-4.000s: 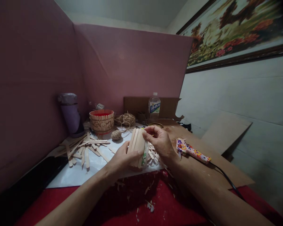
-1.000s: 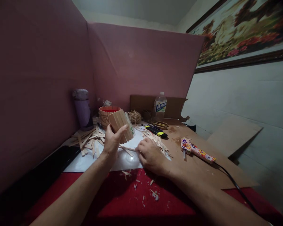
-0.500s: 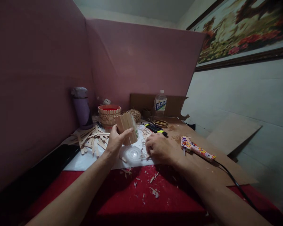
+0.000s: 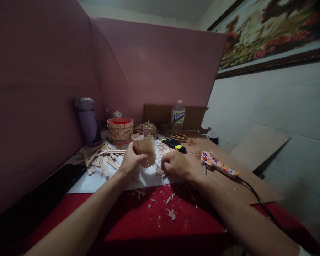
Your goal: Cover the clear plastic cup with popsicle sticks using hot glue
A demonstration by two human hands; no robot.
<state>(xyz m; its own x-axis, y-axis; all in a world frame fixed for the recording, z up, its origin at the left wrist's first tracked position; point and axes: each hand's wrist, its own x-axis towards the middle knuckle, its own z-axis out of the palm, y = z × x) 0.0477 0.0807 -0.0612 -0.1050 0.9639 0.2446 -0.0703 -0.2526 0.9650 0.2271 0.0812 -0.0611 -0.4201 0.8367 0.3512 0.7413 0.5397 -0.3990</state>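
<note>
My left hand (image 4: 130,161) is wrapped round a small cup clad in wooden craft sticks (image 4: 144,146), held upright just above the white sheet (image 4: 96,183). My right hand (image 4: 176,165) rests on the sheet beside it with the fingers curled over small stick offcuts (image 4: 160,174); what they pinch is hidden. A pile of loose craft sticks (image 4: 100,158) lies to the left. A finished stick-clad pot with a red inside (image 4: 120,129) stands behind.
A flower-patterned glue gun (image 4: 218,165) with a black cable lies on brown cardboard (image 4: 229,185) to the right. A yellow-black cutter (image 4: 173,144), twine bundle (image 4: 146,128), water bottle (image 4: 177,116) and purple flask (image 4: 86,121) stand at the back. Pink boards wall in the left and rear.
My left hand has tipped the stick-clad cup from slanted to upright and lowered it toward the sheet. My right hand has slid a little along the sheet among the offcuts.
</note>
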